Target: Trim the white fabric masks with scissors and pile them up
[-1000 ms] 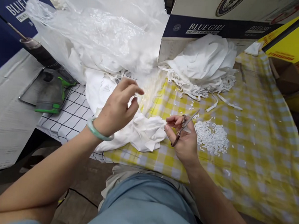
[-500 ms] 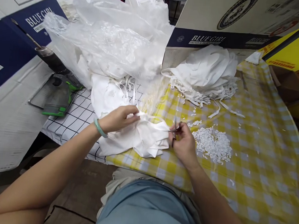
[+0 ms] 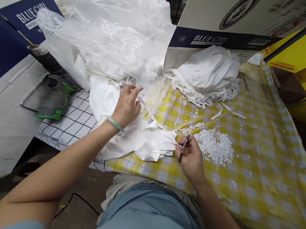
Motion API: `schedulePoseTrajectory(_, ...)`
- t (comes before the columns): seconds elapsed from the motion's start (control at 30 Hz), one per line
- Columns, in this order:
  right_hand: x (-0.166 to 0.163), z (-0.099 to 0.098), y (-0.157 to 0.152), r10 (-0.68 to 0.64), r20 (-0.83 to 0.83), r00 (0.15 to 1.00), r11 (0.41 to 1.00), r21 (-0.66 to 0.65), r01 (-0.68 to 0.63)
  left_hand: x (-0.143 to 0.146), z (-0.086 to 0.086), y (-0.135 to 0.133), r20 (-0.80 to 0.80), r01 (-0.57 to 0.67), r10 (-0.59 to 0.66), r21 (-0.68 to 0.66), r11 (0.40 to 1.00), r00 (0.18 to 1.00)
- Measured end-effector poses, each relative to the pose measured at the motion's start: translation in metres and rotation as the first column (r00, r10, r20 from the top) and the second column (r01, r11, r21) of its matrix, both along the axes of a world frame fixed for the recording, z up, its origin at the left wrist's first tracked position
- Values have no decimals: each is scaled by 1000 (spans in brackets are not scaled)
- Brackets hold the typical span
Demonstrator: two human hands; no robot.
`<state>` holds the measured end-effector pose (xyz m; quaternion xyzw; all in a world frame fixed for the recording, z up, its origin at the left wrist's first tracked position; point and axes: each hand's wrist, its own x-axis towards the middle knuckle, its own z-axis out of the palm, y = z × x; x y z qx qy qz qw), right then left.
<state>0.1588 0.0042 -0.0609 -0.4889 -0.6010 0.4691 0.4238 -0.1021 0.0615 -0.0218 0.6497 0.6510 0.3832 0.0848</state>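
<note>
Left hand [image 3: 128,106] arched over crumpled white cloth [image 3: 149,139]
We cannot tell its grip; right hand [image 3: 191,156] holds one pair of dark-handled metal scissors [image 3: 182,150].

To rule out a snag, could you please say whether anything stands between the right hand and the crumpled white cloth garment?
Nothing visible does: the right hand, holding dark-handled metal scissors, touches the garment at its edge. Small white clippings lie on the hand's other side.

The garment [image 3: 151,141] lies before the plastic bag [image 3: 108,41], left of the clippings [image 3: 216,147]; behind these, a strap-garment pile [image 3: 207,74].
</note>
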Motion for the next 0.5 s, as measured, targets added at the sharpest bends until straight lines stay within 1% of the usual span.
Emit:
schedulePoseTrajectory(0.03, 0, 1, 1, -10, -11, 1000, 1000, 6, 10, 8, -4, -8, -80, 39, -35, 51, 998, 996)
schedulePoseTrajectory(0.07, 1, 2, 1, -17, -19, 1000, 1000, 9, 17, 15, -8, -16, -144, 110, -103, 41, 993, 984)
schedulePoseTrajectory(0.1, 1, 4, 2, -23, -24, 999, 1000, 11, 23, 20, -11, -24, -175, 193, -194, -22, 981, 965)
schedulePoseTrajectory(0.13, 1, 6, 3, -27, -29, 999, 1000, 12, 27, 24, -13, -31, -180, 272, -287, -107, 956, 941)
schedulePoseTrajectory(0.17, 1, 9, 4, -33, -36, 999, 999, 15, 33, 25, -13, -36, -169, 329, -360, -189, 925, 917)
schedulePoseTrajectory(0.2, 0, 13, 6, -40, -44, 998, 999, 20, 41, 24, -11, -39, -143, 356, -395, -238, 904, 907)
schedulePoseTrajectory(0.23, -1, 18, 8, -48, -55, 997, 998, 33, 50, 21, -7, -40, -114, 350, -385, -241, 905, 916)
schedulePoseTrajectory(0.27, -2, 24, 11, -54, -73, 996, 997, 54, 58, 17, -2, -40, -90, 314, -338, -204, 927, 937)
schedulePoseTrajectory(0.33, -7, 40, 19, -59, -117, 991, 990, 122, 73, 6, 15, -35, -70, 179, -185, -80, 981, 980)
schedulePoseTrajectory(0.37, -10, 49, 24, -57, -138, 989, 983, 167, 80, -1, 24, -33, -77, 103, -104, -19, 995, 992)
schedulePoseTrajectory(0.43, -15, 69, 34, -39, -176, 984, 960, 265, 85, -13, 40, -28, -140, -30, 39, 61, 998, 989)
schedulePoseTrajectory(0.5, -18, 90, 41, -21, -217, 976, 929, 357, 99, -28, 53, -26, -176, -134, 149, 91, 987, 973)
